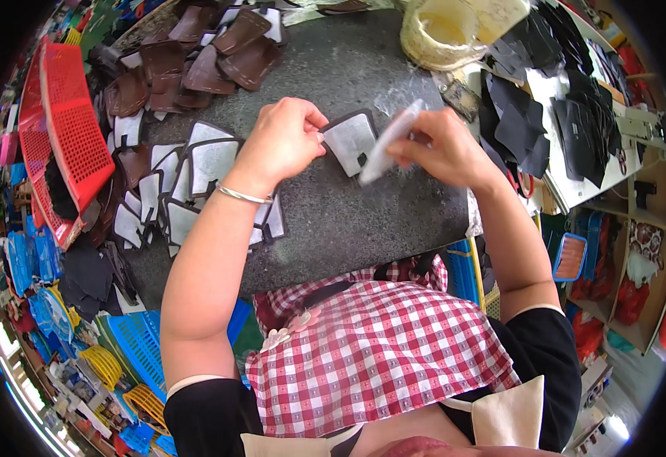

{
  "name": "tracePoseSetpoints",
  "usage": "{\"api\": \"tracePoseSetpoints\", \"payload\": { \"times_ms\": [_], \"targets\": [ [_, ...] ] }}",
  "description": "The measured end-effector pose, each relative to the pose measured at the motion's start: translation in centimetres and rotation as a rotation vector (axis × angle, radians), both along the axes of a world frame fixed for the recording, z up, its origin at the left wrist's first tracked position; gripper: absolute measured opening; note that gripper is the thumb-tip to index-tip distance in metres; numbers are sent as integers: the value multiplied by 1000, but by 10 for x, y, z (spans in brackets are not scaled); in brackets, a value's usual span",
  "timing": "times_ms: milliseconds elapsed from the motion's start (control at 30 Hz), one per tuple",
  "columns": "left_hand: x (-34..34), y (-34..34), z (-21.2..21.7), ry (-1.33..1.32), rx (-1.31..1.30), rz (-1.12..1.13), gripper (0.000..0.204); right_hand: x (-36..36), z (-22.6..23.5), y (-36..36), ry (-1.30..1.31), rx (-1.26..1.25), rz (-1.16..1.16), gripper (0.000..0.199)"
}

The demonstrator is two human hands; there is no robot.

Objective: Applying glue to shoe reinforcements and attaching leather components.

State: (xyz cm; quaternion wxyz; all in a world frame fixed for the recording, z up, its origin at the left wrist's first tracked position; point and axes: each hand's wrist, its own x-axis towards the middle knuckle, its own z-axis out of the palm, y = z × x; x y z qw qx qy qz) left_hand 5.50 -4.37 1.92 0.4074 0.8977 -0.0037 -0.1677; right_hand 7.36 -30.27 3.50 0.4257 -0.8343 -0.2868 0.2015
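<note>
Baskets of red plastic mesh (66, 129) lean at the far left edge of the dark speckled counter (348, 221), with blue and yellow ones lower down beside it. Next come brown cut pieces (196, 61) piled toward the back and a spread of white pieces edged in dark trim (196, 171) overlapping nearer the front. Over these reaches the left hand (283, 141), a thin bangle (243, 196) on its wrist, fingers pinched shut on the left edge of one white, dark-bordered piece (350, 141) that lies on the counter just right of it. The right hand (443, 148) is closed around a pale, blurred flat strip (390, 141) tilted across that piece's right side. Farther right sit a yellowish tub (443, 30) and stacks of black cut pieces (531, 114).
</note>
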Motion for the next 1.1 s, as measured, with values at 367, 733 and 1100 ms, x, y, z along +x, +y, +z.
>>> {"api": "tracePoseSetpoints", "payload": {
  "times_ms": [367, 733, 1100],
  "targets": [
    [-84, 200, 93, 108, -149, 234, 33, -15, 25, -65, 110, 768, -425, 16],
    [57, 91, 26, -673, 447, -6, 94, -10, 19, -58, 147, 827, -453, 17],
    [134, 20, 9, -124, 356, 114, 80, -27, 11, -88, 173, 864, -611, 14]
  ]
}}
